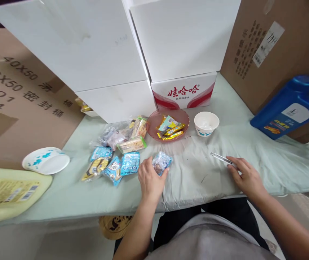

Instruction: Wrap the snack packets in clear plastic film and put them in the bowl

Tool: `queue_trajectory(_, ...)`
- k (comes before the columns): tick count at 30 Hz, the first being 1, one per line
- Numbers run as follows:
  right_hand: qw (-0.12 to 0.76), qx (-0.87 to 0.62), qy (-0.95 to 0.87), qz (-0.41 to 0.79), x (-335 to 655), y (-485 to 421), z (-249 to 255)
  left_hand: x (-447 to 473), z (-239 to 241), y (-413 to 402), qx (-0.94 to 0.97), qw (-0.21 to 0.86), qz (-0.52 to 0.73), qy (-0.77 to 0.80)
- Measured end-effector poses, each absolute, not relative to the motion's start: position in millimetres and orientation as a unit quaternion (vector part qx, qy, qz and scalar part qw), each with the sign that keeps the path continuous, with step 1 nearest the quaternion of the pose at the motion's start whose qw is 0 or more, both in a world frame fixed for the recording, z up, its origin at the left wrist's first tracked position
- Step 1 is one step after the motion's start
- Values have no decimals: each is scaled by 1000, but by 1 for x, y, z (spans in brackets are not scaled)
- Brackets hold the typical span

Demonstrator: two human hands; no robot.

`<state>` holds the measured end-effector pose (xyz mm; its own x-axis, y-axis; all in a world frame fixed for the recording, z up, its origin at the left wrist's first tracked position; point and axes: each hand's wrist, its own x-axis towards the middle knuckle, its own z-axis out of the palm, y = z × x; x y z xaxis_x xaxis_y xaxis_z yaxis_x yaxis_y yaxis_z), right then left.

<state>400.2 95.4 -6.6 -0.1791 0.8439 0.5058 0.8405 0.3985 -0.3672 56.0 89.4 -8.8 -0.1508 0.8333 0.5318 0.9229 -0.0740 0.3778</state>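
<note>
My left hand (150,180) rests on the pale green tablecloth (197,169), its fingers closed on a small blue snack packet (162,162). My right hand (245,175) lies further right, fingers curled around the handle end of metal tongs (221,158) that point left across the cloth. A heap of snack packets (119,151) lies just left of my left hand. Behind it stands a pink dish (154,124) holding several wrapped snacks. A white bowl (206,123) sits right of the dish.
White boxes (111,54) and a red-printed carton (184,92) wall off the back. Brown cartons (278,47) stand right and left. A blue jug (289,106) lies at right, a yellow jug (5,191) and a white bowl (46,160) at left.
</note>
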Motion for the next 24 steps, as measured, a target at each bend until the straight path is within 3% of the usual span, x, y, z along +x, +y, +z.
queue_trajectory(5,337,-474,-810,79,333,101,11,57,-28,93,-706,-36,-333,-624)
queue_trajectory(11,207,-427,-875,98,291,107,9,64,-32,92,-771,-113,-347,-521)
queue_trajectory(20,193,-587,-786,-30,399,117,-8,62,-26,92,-767,-81,-385,-507)
queue_trajectory(24,257,-572,-779,-21,386,111,0,64,-21,93,-762,-59,-404,-503)
